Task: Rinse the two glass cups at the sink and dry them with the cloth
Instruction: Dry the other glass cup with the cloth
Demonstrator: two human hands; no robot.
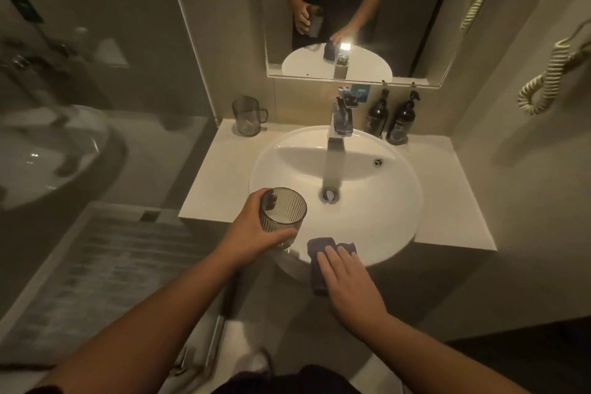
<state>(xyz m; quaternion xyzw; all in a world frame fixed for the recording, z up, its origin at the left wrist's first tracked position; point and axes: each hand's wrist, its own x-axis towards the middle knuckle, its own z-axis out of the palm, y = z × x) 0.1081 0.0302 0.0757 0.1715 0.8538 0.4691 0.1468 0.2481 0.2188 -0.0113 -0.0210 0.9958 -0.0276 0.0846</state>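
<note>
Fingers of the left hand [256,230] wrapped a ribbed smoky glass cup [283,216] at seven o'clock over the white round sink [377,227]. The right hand [347,278] lay open-fingered on the dark folded cloth [319,245] at six. Drying looked imminent; a handled glass mug [247,116] waited at eleven.

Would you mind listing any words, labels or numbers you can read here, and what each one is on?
No text can be read in this picture.
Two dark pump bottles: pale labels, too blurred to read.
Blue tag behind the faucet: a white mark, not legible.
Wall panel at upper left: too blurred.
</note>
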